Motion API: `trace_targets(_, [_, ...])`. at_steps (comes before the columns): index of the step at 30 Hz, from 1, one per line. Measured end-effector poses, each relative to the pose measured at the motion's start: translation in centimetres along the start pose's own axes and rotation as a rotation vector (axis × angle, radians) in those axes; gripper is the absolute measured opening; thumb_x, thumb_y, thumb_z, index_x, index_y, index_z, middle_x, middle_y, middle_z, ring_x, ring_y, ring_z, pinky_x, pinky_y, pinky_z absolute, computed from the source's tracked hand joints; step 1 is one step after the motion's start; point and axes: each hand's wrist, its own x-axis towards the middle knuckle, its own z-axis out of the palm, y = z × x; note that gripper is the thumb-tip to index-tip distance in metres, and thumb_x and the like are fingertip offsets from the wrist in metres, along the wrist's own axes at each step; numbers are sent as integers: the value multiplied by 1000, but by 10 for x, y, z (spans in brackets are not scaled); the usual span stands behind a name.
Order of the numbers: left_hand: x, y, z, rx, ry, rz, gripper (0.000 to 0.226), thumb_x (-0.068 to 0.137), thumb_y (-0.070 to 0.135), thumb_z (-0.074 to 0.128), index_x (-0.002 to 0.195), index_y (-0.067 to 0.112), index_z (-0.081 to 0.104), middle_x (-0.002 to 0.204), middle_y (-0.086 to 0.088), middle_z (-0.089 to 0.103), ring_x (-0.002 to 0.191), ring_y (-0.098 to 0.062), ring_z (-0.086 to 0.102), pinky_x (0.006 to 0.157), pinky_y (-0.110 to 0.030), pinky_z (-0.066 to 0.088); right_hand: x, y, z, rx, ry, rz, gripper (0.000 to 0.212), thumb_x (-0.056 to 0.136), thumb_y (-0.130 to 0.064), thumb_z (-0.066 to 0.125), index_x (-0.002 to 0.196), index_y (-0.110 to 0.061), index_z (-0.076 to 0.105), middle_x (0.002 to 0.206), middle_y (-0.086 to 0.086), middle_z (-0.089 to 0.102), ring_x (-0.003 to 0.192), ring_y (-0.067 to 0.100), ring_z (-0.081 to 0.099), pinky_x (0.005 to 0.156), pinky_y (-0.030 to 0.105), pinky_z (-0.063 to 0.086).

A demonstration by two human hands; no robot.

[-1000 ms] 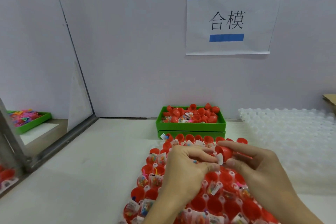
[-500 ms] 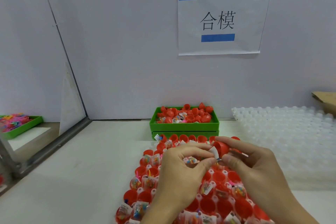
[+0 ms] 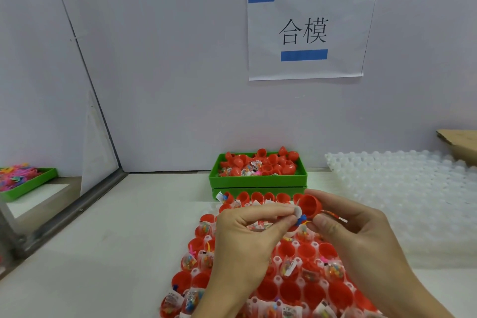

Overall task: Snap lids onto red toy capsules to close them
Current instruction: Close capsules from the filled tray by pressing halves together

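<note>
The right hand (image 3: 358,237) pinches a red capsule half (image 3: 311,205) between forefinger and thumb, its mouth tipped toward nine o'clock. The left hand (image 3: 247,235) meets it there, fingertips pinched on a small bagged toy (image 3: 300,218) with a white paper tab, right at the capsule's rim; whether the toy is partly inside I cannot tell. Both hands hover over a tray of red capsule halves (image 3: 291,289), many of them open cups, some holding bagged toys. At twelve o'clock from the hands, a green bin (image 3: 258,181) sits against the wall, heaped with red lids and capsules (image 3: 260,164). At two o'clock lies a clear blister tray (image 3: 402,188), with a cardboard edge (image 3: 459,142) beyond it. Far off at nine o'clock, another green tray (image 3: 38,181) holds colourful toys. A paper sign (image 3: 307,31) hangs on the wall above.
</note>
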Motion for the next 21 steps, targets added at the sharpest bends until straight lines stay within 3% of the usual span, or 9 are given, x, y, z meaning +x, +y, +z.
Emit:
trace_targets(4, [2, -2, -2, -7, 21, 13, 25, 65, 10, 84, 72, 34, 80, 77, 7, 77, 80, -7, 74, 69, -14, 56, -1, 3, 2, 12, 19, -1, 40, 84, 7, 67, 102, -28, 77, 94, -8, 78, 83, 12, 75, 68, 11, 54])
trace_targets(9, [2, -4, -4, 42, 68, 4, 27, 63, 8, 87, 66, 34, 78, 71, 7, 76, 74, -8, 73, 69, -16, 56, 0, 6, 4, 18, 39, -12, 40, 82, 6, 68, 100, -29, 78, 93, -8, 78, 83, 13, 75, 71, 14, 55])
trace_targets(16, [0, -5, -3, 201, 5, 36, 28, 77, 2, 79, 77, 30, 80, 74, 14, 76, 75, -4, 73, 66, -15, 57, 0, 10, 2, 11, 44, -6, 40, 82, 2, 71, 98, -35, 78, 95, -11, 77, 86, 10, 74, 74, 10, 54])
trace_targets(21, [0, -4, -2, 289, -16, 134, 23, 79, 5, 78, 87, 26, 81, 87, 20, 74, 87, 1, 70, 66, -13, 56, 2, 16, 4, 130, 82, 28, 32, 80, -2, 69, 100, -26, 78, 95, -1, 78, 89, 15, 75, 72, 14, 55])
